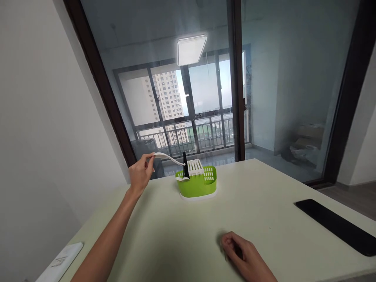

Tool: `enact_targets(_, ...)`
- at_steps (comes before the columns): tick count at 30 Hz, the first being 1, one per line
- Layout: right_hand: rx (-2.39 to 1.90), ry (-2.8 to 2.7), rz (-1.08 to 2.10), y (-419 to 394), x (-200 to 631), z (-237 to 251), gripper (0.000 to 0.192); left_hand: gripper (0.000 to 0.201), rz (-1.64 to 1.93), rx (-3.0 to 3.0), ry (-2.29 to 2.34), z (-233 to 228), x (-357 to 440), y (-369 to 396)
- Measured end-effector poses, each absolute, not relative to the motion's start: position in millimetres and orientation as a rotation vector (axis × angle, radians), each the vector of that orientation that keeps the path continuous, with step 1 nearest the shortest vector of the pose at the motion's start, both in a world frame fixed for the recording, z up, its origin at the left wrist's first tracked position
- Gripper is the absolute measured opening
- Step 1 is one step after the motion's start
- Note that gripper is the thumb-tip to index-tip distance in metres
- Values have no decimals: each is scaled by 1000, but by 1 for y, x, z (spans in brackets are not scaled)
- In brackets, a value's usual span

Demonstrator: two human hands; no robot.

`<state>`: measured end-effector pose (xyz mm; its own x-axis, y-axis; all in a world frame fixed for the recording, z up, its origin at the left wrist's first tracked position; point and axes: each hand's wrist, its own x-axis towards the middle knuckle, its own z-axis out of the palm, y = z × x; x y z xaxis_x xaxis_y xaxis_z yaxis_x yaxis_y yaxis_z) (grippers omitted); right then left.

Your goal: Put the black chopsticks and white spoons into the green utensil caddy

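Left hand (141,174) pinching light, stiff, smooth white spoon (172,159) by handle end, bowl at green caddy (197,183); right hand (243,254) curled on table (279,188).

Two bare arms show, one on the left and one on the right. No sleeves cover them, right up to the near edge. The left hand (141,174) and the right hand (242,254) wear no gloves, rings or watch.

Left hand (141,174) raised, arm outstretched, fingertips pinched; right hand (239,250) loosely curled, resting low, palm down
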<state>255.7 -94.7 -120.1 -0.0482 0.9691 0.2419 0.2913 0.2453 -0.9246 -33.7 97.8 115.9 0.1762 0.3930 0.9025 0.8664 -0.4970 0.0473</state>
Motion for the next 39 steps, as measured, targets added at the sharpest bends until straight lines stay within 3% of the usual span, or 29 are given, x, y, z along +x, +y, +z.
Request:
enact_targets(6,-1235,-1566,890,-94,257,-122,39,37,-981,-2056,-1237,93,-44,126)
enact_targets(20,-1203,-1549,890,-93,257,-130,38,34,-630,-2241,-1271,55,-27,155)
enact_targets(39,-1200,-1554,899,-94,259,-129,38,29,-537,-2383,-1374,31,-11,155)
